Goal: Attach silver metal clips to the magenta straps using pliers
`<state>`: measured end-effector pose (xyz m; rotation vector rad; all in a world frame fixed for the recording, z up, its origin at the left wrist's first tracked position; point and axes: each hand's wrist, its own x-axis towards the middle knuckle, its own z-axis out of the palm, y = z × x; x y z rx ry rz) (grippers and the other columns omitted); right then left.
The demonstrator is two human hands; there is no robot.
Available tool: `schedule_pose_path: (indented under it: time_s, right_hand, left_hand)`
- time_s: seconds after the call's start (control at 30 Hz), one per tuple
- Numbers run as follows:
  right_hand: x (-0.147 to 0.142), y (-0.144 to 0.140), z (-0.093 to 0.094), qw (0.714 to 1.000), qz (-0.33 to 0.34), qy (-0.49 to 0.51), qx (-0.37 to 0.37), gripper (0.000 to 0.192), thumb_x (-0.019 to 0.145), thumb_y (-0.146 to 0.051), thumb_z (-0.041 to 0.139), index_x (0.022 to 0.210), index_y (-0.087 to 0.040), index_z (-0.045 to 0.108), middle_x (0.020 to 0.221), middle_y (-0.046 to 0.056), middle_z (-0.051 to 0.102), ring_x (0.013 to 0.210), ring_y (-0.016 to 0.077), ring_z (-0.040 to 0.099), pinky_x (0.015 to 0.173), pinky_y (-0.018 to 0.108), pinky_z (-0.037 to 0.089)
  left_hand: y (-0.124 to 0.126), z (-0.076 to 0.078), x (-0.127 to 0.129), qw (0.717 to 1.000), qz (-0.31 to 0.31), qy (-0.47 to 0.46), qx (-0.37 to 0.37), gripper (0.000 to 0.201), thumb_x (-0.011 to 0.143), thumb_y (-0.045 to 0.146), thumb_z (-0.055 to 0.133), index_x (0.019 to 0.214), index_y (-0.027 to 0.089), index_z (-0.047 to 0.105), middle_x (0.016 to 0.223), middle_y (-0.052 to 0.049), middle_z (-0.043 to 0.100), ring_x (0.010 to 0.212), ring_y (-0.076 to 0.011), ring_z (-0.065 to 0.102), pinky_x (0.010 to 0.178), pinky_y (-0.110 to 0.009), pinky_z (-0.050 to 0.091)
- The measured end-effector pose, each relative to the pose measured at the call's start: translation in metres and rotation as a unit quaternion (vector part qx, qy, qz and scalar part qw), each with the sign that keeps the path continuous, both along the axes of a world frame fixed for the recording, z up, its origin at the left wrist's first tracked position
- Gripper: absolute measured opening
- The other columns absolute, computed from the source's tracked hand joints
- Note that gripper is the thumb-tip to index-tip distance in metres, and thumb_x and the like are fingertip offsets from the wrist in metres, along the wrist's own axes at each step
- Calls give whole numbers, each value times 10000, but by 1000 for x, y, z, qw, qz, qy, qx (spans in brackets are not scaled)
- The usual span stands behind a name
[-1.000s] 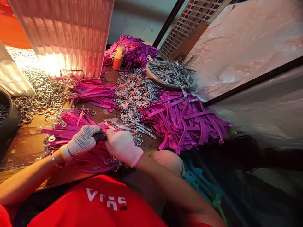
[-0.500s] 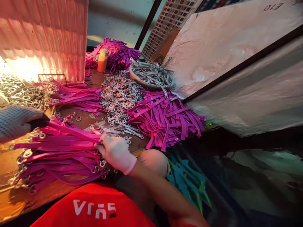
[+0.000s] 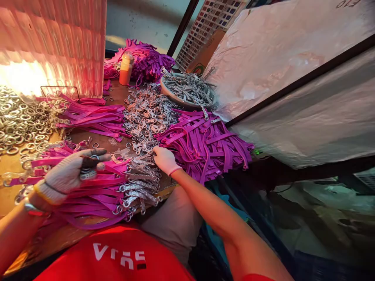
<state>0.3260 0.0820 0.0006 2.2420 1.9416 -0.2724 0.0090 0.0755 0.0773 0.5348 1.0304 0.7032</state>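
Note:
My left hand point(image 3: 68, 173), in a white glove with dark, soiled fingertips, hovers over a row of magenta straps point(image 3: 88, 191). Several metal rings point(image 3: 88, 173) sit in its curled fingers. Farther right, my gloved right hand point(image 3: 165, 160) is closed at the near edge of a heap of short metal chain pieces point(image 3: 146, 121); whatever its fingertips pinch is hidden. The straps beneath my left hand have rings at their left ends and twisted metal chain pieces point(image 3: 140, 183) at their right ends.
Loose metal rings point(image 3: 17, 117) are heaped at left beside a bright lamp-lit corrugated panel point(image 3: 73, 47). A magenta strap pile point(image 3: 205, 144) lies at right, below a bowl point(image 3: 172, 95) of chain pieces. An orange bottle point(image 3: 125, 70) stands behind. Wrapped sheets point(image 3: 278, 58) lean at right.
My right hand has left the magenta strap and moved up and right to the chain heap. My left hand has moved right and down, turning so the rings in it show.

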Motion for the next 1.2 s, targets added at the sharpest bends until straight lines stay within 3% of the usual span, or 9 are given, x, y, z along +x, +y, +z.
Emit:
schedule_pose_path:
  time_s: [0.17,0.3,0.5,0.63,0.73,0.8,0.9,1.0,1.2]
  right_hand:
    - [0,-6,-1,1000,6,-7,12,258,929,-160,502,1124,-167,670,1095,110,729,1026,200,655,804,245,414]
    - [-1,-1,13,999,12,-16,38,280,931,-122,442,1088,-143,674,1096,143,715,1010,223,651,813,272,412]
    - [-25,-10,35,997,22,-4,78,326,953,-131,391,1195,-158,608,1157,114,713,1021,222,658,802,274,414]
    - [-41,-14,47,997,32,-43,54,296,1010,-330,421,1186,-243,643,969,85,758,861,235,703,708,287,423]
    - [-40,-12,50,993,-8,-110,28,315,1003,-236,396,1096,-175,690,950,159,744,844,260,718,704,310,450]
    - [-40,-16,53,994,-13,-89,67,322,995,-190,388,1093,-145,691,1034,186,730,902,265,716,755,329,478]
    - [-54,-33,58,975,84,112,171,286,1004,-242,429,1137,-181,674,1093,119,734,1005,227,690,904,326,493]
    - [-83,-56,66,909,215,299,195,283,1006,-256,442,1218,-209,623,1156,79,706,1080,189,652,989,308,477]
    - [-118,-73,69,858,373,330,129,323,987,-187,429,1281,-198,564,1098,80,648,998,182,615,885,293,494]
  left_hand:
    - [-17,-18,22,994,-67,-83,13,250,809,144,659,1059,140,644,1037,-159,723,460,-47,478,312,-111,262]
    - [-32,-26,17,989,-119,-63,63,279,871,287,689,1112,152,648,986,-119,709,459,-26,419,354,-121,254]
    - [-46,-33,-3,970,-165,47,172,423,864,520,676,725,126,610,563,5,530,436,-48,372,399,-164,249]
    - [-51,-40,-8,978,-143,55,143,412,856,537,653,789,131,623,657,-13,587,436,-48,374,393,-171,244]
    - [-52,-43,-9,984,-131,38,112,369,855,504,633,901,139,660,717,-23,609,434,-55,375,386,-180,244]
    - [-53,-40,-9,984,-137,32,106,351,842,485,646,897,139,666,697,-16,591,435,-57,374,386,-182,242]
    - [-55,-31,-7,984,-144,25,106,341,832,475,672,832,135,653,638,2,550,431,-51,344,386,-180,215]
    - [-57,-24,-3,982,-163,13,90,302,833,441,668,822,140,643,596,18,514,414,-45,292,381,-182,176]
    - [-62,-31,2,970,-217,35,101,340,841,457,576,668,165,547,521,24,440,371,-71,305,359,-215,222]
